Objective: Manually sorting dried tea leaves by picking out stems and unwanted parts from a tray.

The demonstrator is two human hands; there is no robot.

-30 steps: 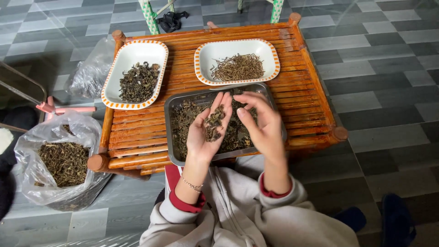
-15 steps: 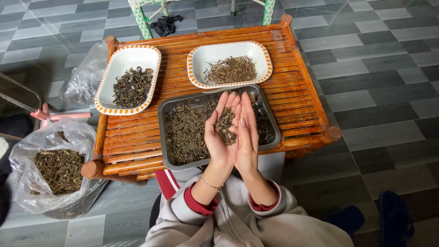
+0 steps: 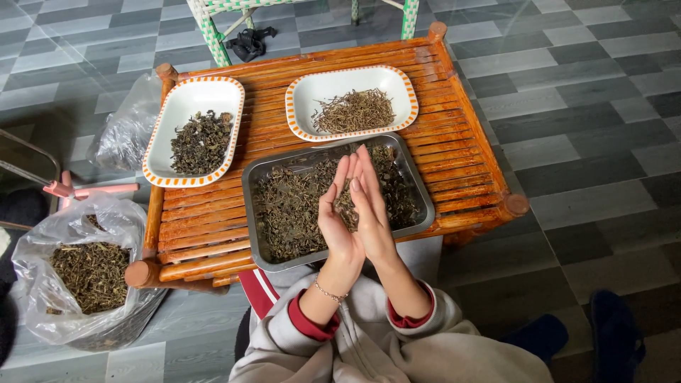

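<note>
Plastic bag (image 3: 50, 284): lower left of the frame, on the grey tiled floor (image 3: 589, 128), mouth open, a heap of dried stalks and leaves inside.
Crumpled clear bag (image 3: 128, 131): upper left, lying on the floor just beside the table's left rail.
Left dish (image 3: 159, 142): white, orange-trimmed, upper left of the bamboo table (image 3: 468, 142), carrying a dark pile of dried leaves.
Metal tray (image 3: 252, 213): centre of the frame, at the table's near edge, its floor spread with mixed dried leaves and twigs (image 3: 291, 206).
Left hand (image 3: 339, 213): centre, above the tray's right half, palm turned up and inward, fingers straight and together, pointing away. Not a closed grip; the hand is flat like a scoop, and a small clump of the dried leaves shows against its fingers.
Right hand (image 3: 370, 209): just right of the left one, on edge, fingers straight, palm facing the left palm. The heels of the two hands meet, the fingertips stand slightly apart, and the leaf clump sits in the narrow gap between them. How tightly it is squeezed, I cannot tell.
Right dish (image 3: 301, 92): same white and orange kind, upper centre, behind the tray, holding paler, thin stems.
Sleeves (image 3: 425, 326): bottom centre, light grey with red cuffs; a thin bracelet on the left wrist.
</note>
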